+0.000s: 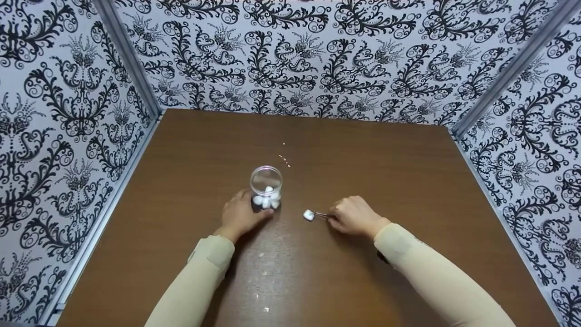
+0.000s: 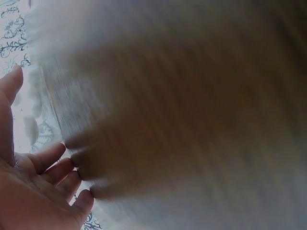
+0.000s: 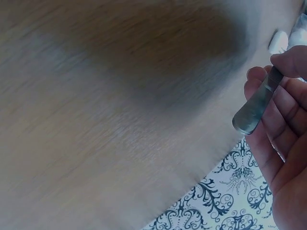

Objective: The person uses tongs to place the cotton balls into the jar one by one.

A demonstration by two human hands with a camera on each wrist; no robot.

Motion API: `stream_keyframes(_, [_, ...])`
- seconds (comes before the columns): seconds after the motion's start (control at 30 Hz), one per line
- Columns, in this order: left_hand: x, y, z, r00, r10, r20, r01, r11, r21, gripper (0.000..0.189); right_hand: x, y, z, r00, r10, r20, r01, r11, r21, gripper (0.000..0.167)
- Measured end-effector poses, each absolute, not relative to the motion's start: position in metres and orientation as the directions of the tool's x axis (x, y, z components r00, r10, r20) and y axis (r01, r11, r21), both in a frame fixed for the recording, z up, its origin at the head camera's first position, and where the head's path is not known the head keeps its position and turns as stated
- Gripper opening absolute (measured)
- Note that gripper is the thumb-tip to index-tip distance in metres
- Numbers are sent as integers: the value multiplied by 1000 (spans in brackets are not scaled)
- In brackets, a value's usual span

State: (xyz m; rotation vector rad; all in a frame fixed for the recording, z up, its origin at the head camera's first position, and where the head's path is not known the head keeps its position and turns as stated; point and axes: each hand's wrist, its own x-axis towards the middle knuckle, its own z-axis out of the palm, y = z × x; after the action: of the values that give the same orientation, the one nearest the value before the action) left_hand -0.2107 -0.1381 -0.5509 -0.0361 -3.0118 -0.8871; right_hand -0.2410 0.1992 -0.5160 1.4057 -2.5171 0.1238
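In the head view a clear jar [image 1: 266,179] stands on the brown table with several white cotton balls [image 1: 267,200] inside. My left hand [image 1: 240,212] holds the jar at its left side, thumb in front; the left wrist view shows its fingers [image 2: 53,165] near the tabletop. To the right, my right hand [image 1: 356,215] pinches metal tweezers [image 1: 321,215], whose tips meet a single cotton ball [image 1: 308,215] just right of the jar. The broad end of the tweezers [image 3: 254,110] sticks out from between thumb and fingers in the right wrist view.
The wooden table [image 1: 363,159] reaches back to patterned wall panels [image 1: 317,59] on three sides. Small bright flecks [image 1: 284,159] show on the tabletop behind the jar. Metal posts [image 1: 131,54] stand at the back corners.
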Motion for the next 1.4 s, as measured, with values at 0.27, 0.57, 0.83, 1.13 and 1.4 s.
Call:
stream_keyframes(0.27, [-210,-138,-550,-999,21,25,31,838,545,87,-241,201,-514,-509,-815,276,-836,544,65,17])
stream_keyframes(0.57, [-208,-139,-548,-1000,26,17,31,833,553,86,-246,207,-510,-527,-800,287,-820,567,74,11])
stream_keyframes(0.83, [-209,-138,-547,-1000,27,15,31,829,559,85,-251,212,-504,-552,-783,287,-805,590,62,10])
stream_keyframes(1.13, [-209,-138,-547,-999,31,24,39,828,559,84,-266,205,-473,-512,-780,361,-806,581,112,6])
stream_keyframes(1.4, [-209,-138,-548,-999,30,34,44,830,556,84,-277,167,-430,-441,-778,447,-819,552,154,7])
